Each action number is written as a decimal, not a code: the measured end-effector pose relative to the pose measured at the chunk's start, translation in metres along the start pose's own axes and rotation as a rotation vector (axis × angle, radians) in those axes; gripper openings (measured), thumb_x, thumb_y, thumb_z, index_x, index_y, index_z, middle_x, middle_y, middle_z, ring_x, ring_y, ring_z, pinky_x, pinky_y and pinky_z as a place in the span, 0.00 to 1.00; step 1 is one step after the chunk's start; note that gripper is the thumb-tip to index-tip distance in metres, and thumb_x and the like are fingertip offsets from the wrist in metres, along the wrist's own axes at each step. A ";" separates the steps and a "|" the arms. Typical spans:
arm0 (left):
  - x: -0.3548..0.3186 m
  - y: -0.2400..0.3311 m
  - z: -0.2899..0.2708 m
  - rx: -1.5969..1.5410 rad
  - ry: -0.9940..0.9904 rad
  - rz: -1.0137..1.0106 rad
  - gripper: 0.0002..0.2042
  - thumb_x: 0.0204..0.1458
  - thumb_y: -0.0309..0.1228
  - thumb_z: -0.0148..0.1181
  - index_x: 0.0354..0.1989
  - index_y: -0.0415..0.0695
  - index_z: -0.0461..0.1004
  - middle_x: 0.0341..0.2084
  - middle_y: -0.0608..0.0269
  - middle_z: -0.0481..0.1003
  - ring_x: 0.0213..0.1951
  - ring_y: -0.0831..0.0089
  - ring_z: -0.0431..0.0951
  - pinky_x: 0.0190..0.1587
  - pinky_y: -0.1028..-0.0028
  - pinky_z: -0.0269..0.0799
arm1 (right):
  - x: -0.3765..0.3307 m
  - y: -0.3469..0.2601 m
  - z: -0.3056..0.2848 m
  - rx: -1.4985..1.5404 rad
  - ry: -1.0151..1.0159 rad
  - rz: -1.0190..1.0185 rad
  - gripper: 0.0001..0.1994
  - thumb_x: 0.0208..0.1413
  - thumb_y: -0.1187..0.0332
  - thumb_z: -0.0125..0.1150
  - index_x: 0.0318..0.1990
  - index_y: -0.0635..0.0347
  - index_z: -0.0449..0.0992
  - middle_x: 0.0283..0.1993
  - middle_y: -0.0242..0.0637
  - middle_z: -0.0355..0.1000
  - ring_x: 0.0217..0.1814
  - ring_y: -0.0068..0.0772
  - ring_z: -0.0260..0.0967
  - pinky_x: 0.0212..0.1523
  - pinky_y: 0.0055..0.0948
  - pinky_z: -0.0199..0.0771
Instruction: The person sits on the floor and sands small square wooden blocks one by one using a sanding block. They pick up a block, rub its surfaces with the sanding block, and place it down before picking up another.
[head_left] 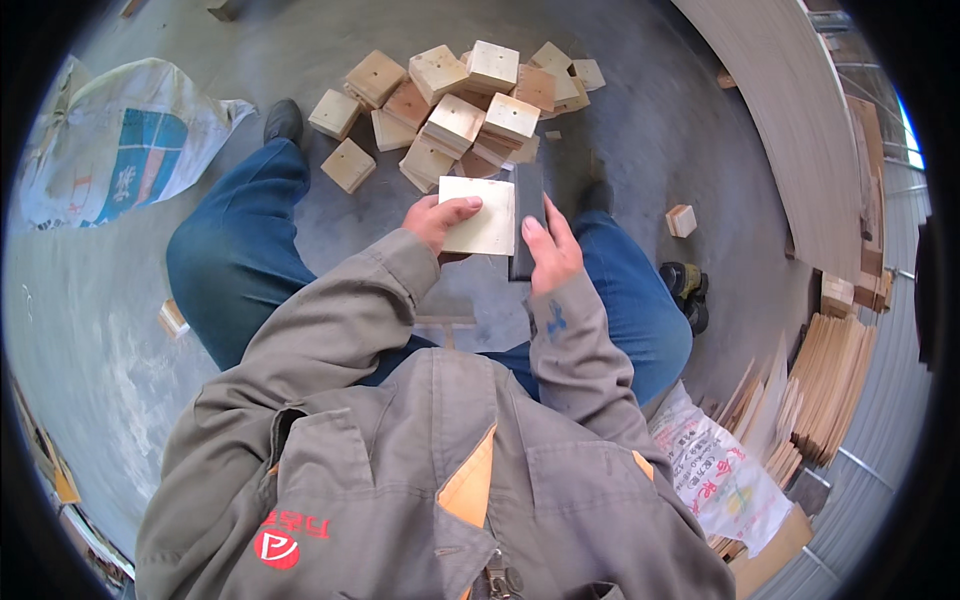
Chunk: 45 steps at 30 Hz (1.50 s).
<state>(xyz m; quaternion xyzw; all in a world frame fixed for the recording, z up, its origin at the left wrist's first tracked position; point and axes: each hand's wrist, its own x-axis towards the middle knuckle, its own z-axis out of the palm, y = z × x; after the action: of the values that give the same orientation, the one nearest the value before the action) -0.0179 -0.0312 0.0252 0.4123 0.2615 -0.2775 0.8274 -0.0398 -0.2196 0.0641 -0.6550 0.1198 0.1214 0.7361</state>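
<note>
1. Between the spread legs (pixel 235 250), the left hand (pixel 430 222) is gripping a pale square wooden block (pixel 480 226).
2. Beside it, the right hand (pixel 555 257) is holding a dark flat bar (pixel 526 195) at the block's right edge.
3. Beyond, wooden blocks (pixel 453 122) are lying heaped on the floor (pixel 350 230); 1 printed white sack (pixel 90 150) is sprawling to the left.

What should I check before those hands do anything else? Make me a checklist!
1. Left hand gripping the pale square wooden piece: ok, thumb on top.
2. Right hand gripping the black flat block: ok.
3. Black flat block touching the wooden edge: cannot tell; they look side by side.
4. Green-and-black power tool away from both hands: ok, beside the right leg.
5. Wooden blocks in one neat stack: not ok, they're jumbled.
</note>
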 end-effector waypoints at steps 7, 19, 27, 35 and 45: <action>0.007 0.004 -0.006 -0.035 0.082 -0.041 0.23 0.53 0.39 0.68 0.53 0.38 0.74 0.41 0.57 0.81 0.38 0.64 0.84 0.37 0.66 0.80 | -0.041 0.004 0.000 0.024 -0.025 0.022 0.31 0.68 0.70 0.53 0.74 0.73 0.52 0.68 0.46 0.66 0.66 0.28 0.65 0.67 0.25 0.62; 0.020 0.003 -0.020 0.009 0.066 -0.004 0.22 0.53 0.41 0.67 0.53 0.42 0.76 0.40 0.59 0.81 0.39 0.66 0.84 0.38 0.63 0.80 | -0.040 -0.006 0.008 -0.073 -0.046 0.059 0.32 0.67 0.70 0.54 0.75 0.71 0.52 0.67 0.45 0.66 0.65 0.27 0.65 0.65 0.25 0.64; 0.016 -0.003 -0.012 0.011 -0.012 -0.098 0.24 0.56 0.42 0.63 0.58 0.44 0.73 0.45 0.59 0.80 0.43 0.64 0.83 0.43 0.61 0.80 | -0.006 0.009 0.002 -0.014 0.008 -0.039 0.31 0.66 0.69 0.57 0.73 0.70 0.56 0.63 0.45 0.70 0.60 0.26 0.68 0.61 0.25 0.67; -0.005 0.005 0.000 -0.214 -0.179 -0.120 0.29 0.52 0.37 0.65 0.61 0.36 0.67 0.50 0.51 0.77 0.50 0.55 0.81 0.53 0.53 0.80 | 0.047 0.005 -0.032 -0.094 0.241 -0.066 0.31 0.65 0.67 0.61 0.72 0.70 0.59 0.55 0.45 0.76 0.53 0.26 0.73 0.55 0.25 0.73; 0.007 0.019 -0.016 -0.171 -0.519 0.025 0.38 0.45 0.34 0.67 0.66 0.33 0.61 0.57 0.46 0.74 0.57 0.52 0.78 0.62 0.56 0.73 | 0.020 0.014 -0.027 0.003 0.211 0.089 0.32 0.67 0.65 0.60 0.74 0.64 0.57 0.53 0.44 0.77 0.51 0.26 0.74 0.53 0.24 0.74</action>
<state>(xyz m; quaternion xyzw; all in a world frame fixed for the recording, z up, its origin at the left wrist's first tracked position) -0.0030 -0.0100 0.0224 0.2593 0.0584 -0.3407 0.9018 -0.0263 -0.2445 0.0416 -0.6570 0.2260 0.0842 0.7143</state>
